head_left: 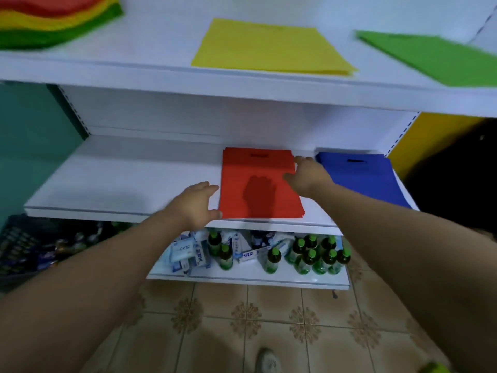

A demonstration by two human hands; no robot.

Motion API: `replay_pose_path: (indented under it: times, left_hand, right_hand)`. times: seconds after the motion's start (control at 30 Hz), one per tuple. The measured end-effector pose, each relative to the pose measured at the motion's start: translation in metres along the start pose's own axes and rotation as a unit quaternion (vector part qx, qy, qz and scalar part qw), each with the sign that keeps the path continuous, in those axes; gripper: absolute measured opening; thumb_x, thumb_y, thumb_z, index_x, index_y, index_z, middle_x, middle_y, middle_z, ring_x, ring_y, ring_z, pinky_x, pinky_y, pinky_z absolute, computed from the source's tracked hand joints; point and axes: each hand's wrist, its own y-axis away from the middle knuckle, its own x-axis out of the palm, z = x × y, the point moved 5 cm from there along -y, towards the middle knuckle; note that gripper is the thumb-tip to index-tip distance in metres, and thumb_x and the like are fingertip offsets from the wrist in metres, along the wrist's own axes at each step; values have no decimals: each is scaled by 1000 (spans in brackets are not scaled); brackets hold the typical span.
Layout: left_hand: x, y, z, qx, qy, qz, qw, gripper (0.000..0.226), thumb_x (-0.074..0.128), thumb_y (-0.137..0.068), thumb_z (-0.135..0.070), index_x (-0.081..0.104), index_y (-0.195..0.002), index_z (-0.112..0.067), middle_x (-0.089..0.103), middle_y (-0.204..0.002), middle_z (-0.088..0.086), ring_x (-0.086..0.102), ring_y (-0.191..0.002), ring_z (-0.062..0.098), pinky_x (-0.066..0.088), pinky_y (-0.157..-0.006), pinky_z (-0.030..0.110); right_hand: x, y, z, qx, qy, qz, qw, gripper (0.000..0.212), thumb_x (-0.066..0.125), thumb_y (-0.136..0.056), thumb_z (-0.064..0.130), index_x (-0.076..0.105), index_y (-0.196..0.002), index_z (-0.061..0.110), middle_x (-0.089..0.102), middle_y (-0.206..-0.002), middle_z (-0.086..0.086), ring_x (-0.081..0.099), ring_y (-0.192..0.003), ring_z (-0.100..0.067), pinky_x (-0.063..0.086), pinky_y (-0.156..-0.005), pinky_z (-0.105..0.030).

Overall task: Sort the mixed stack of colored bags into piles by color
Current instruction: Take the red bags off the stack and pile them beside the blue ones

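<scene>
A red bag pile lies flat on the middle shelf, with a blue bag pile to its right. My left hand is at the red pile's left edge, fingers spread, thumb touching the front corner. My right hand hovers over the pile's right edge with relaxed fingers and holds nothing. On the top shelf lie a yellow pile, a green pile and the mixed stack at far left.
Below the middle shelf, a low shelf carries several green-capped bottles and small boxes. A dark crate sits at the lower left. The floor is tiled, and a shoe shows at the bottom.
</scene>
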Motion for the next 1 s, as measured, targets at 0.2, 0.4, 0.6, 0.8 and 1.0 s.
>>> replay_pose_path:
  times: [0.2,0.4,0.6,0.8,1.0]
  left_hand:
    - [-79,92,5,32,-34,-75,996,73,57,-91,-42,22,-150,-19,16,-158,5,18,-144,22,18,-114,31]
    - [-153,168,35,12,-53,-130,990,72,56,-91,-46,22,-150,-23,17,-158,1,20,-143,22,22,-114,36]
    - [-214,212,83,-27,-58,-199,978,73,60,-87,-45,28,-148,-19,24,-156,2,24,-142,22,24,-115,37]
    - [-263,212,132,-70,-73,-248,963,72,62,-87,-43,32,-146,-16,27,-154,5,24,-142,22,21,-116,33]
    - [-310,171,180,-110,-78,-275,952,71,59,-89,-45,29,-147,-18,23,-156,6,21,-143,21,19,-117,34]
  right_hand:
    - [-59,78,93,-37,7,-69,997,64,52,-93,43,32,-147,14,37,-146,-13,41,-129,-34,40,-101,-40]
    - [-109,126,192,-101,13,-112,988,66,54,-92,43,33,-146,12,39,-146,-16,39,-132,-33,35,-106,-39]
    - [-134,128,276,-172,23,-134,976,66,50,-95,44,30,-147,10,38,-146,-15,38,-133,-32,35,-105,-38]
    - [-136,93,342,-216,16,-129,968,66,48,-94,46,29,-148,14,38,-146,-12,38,-133,-31,37,-104,-40]
    - [-150,17,402,-255,2,-144,956,65,49,-93,47,33,-145,11,43,-142,-13,42,-129,-32,39,-102,-40]
